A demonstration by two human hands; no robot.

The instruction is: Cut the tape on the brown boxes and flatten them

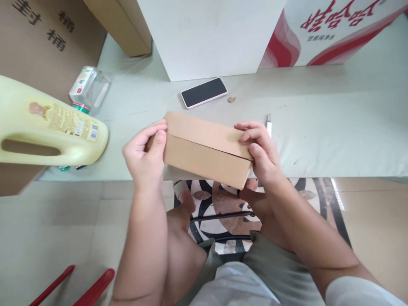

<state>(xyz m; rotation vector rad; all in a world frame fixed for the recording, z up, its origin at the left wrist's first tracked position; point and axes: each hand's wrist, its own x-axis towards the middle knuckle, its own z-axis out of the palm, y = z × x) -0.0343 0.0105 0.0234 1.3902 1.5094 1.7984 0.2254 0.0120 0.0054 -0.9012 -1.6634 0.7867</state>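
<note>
A small brown cardboard box (207, 155) is held between my two hands at the table's front edge, tilted down to the right. Its lid looks closed, with a thin dark seam running along the near edge. My left hand (148, 146) grips the left end, thumb and fingers pressed on the corner. Around the right end closes my right hand (263, 148), with some fingers on the top and others hidden below. Just beyond the right hand lies a thin white and metal tool (269, 124), partly covered by that hand.
A phone (204, 92) and a small brown scrap (231, 100) lie on the cloth-covered table (318, 127). Behind stand a white box (213, 38) and a red-and-white carton (318, 38). To the left are a yellow jug (63, 123), a clear container (92, 87) and large cardboard cartons (41, 51).
</note>
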